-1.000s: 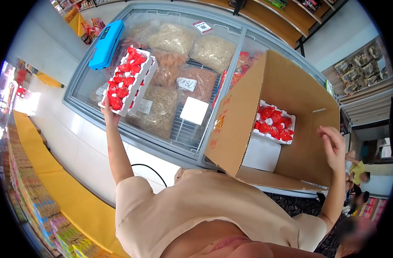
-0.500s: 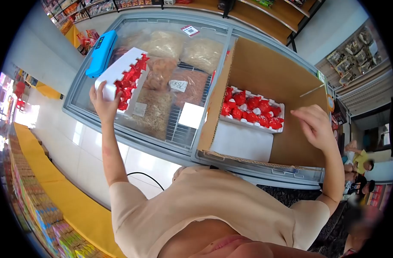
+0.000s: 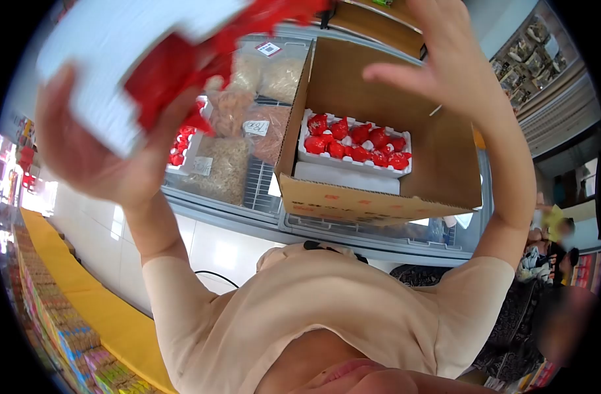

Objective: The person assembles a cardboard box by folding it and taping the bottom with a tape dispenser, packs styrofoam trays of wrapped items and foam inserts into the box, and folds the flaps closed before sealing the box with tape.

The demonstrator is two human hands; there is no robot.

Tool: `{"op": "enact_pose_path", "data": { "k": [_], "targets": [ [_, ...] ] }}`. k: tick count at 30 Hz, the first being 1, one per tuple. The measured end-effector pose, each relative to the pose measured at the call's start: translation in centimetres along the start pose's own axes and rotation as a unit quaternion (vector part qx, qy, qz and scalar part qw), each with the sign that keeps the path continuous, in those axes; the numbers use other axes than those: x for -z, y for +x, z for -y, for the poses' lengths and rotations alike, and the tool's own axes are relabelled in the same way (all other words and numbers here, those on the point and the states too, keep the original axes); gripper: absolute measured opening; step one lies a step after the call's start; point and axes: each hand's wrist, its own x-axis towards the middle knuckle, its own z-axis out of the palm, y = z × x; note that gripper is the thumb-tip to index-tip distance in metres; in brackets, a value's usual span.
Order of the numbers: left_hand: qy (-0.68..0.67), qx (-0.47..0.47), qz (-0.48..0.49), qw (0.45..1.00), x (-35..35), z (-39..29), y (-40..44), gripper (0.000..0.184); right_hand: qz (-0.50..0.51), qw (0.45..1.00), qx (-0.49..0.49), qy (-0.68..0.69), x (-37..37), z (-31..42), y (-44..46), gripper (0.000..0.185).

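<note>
Left hand (image 3: 100, 148): gripping a raised white tray (image 3: 110, 59) of red-wrapped pieces (image 3: 165, 72). Right hand (image 3: 445, 69): hovering open near cardboard box (image 3: 372, 205).

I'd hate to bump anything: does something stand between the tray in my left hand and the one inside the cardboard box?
The box's left wall stands between the raised tray in your left hand and the inner tray. Over that wall, through the open top, nothing visible blocks the way.
</note>
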Motion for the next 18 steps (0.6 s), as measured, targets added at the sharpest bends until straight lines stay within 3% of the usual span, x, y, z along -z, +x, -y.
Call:
{"op": "enact_pose_path", "data": {
  "k": [1,3,5,6,7,10,12,14,17,18],
  "targets": [
    [-0.013,-0.009,-0.003,1.0,-1.1,-0.6,0.4,0.074,-0.059,0.998,0.012,-0.036,-0.1,-0.6,0.5,0.067],
    [-0.039,-0.028,-0.007,0.999,-3.3,-1.7,1.3,0.077,0.032,0.999,-0.006,0.021,1.9,-1.9,0.9,0.08],
    [-0.178,-0.1,0.074,0.976,-5.3,-2.0,1.9,0.074,0.089,0.991,0.029,-0.097,3.8,-2.6,0.3,0.08],
    [-0.206,-0.089,0.092,0.97,-6.1,-2.6,1.5,0.076,0.1,0.994,0.026,0.021,4.2,-3.4,-0.1,0.08],
    [-0.235,-0.075,0.113,0.962,-7.0,-3.1,1.1,0.077,0.109,0.992,0.049,0.037,4.4,-4.3,-0.8,0.081],
    [-0.218,-0.092,0.121,0.964,-7.6,-3.7,1.1,0.069,0.157,0.987,0.011,0.009,5.1,-4.0,-4.3,0.068],
    [-0.187,-0.089,0.149,0.967,-6.7,-3.7,0.6,0.062,0.145,0.986,-0.074,0.045,4.6,-4.2,-6.7,0.083],
    [-0.235,-0.079,0.164,0.955,-3.7,-3.6,-0.1,0.05,0.146,0.983,-0.09,0.065,5.0,-3.8,-7.4,0.084],
    [-0.489,-0.042,0.149,0.858,0.9,-3.5,-0.8,0.031,0.164,0.976,-0.104,0.098,5.3,-3.9,-7.5,0.086],
    [-0.56,-0.034,0.126,0.818,1.6,-4.0,-1.1,0.025,0.223,0.953,-0.124,0.165,5.3,-4.3,-7.1,0.087]
  ]
}}
